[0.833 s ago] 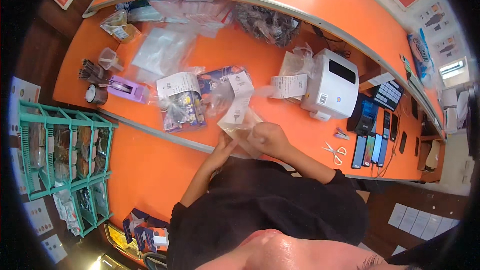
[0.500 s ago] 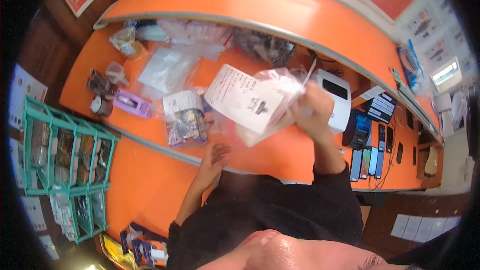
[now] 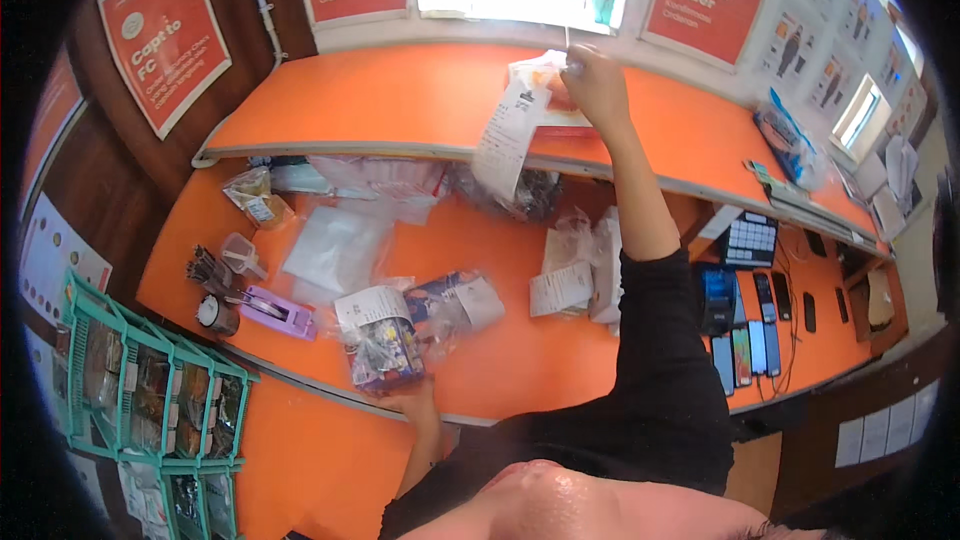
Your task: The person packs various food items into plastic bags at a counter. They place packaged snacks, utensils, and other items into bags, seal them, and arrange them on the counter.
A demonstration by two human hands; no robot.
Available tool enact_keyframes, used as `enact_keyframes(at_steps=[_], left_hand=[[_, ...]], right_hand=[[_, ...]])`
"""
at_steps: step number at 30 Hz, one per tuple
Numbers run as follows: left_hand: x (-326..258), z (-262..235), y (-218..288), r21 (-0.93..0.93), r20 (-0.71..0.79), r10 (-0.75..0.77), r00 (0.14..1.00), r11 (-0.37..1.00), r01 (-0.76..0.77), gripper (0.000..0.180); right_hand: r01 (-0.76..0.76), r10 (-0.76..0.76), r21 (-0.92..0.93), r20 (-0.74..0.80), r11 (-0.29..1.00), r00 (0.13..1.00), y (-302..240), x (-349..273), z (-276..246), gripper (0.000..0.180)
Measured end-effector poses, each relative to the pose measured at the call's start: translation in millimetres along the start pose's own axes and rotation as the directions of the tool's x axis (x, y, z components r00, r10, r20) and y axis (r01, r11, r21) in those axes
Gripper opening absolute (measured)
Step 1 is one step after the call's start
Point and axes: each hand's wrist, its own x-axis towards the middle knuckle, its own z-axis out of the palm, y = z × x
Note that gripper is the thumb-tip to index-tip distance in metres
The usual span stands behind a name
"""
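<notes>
Spreading widest, the orange worktop (image 3: 510, 370) lies below an upper shelf (image 3: 350, 105). On the worktop is a patterned packet (image 3: 388, 345); over the shelf is a plastic bag (image 3: 538, 64), its paper slip (image 3: 507, 135) trailing past the front edge. Lifting this bag over the shelf looks like the step in hand; the next move seems to call for steady support. The right grip (image 3: 597, 90) is closed on the bag's top, the bag mostly to its left. The left grip (image 3: 412, 400) is beside the packet's near edge, holding or not: I cannot tell.

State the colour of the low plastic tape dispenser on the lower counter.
Low plastic tape dispenser: light purple. Shows best in the head view, left of centre.
</notes>
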Motion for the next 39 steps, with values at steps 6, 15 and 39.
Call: enact_keyframes(at_steps=[6,15,39], left_hand=[[24.7,-17.8,-9.8,0.134,-0.129,0.082,0.988,0.989,-0.065,0.107],[34.7,-23.9,-12.7,0.206,-0.17,0.127,0.977,0.974,-0.091,0.121],[47.4,-33.8,16.2,-0.234,0.052,0.457,0.888,0.87,-0.434,0.089]], right_hand=[[0.063,-0.072,0.057,0.176,0.996,0.982,-10.0,-31.9,22.7,0.047],[-0.201,0.217,-0.082,0.32,0.976,0.922,13.2,-71.2,44.1,0.06],[0.406,-0.426,0.227,0.747,0.885,0.511,-26.8,-336.9,156.8,0.038]])
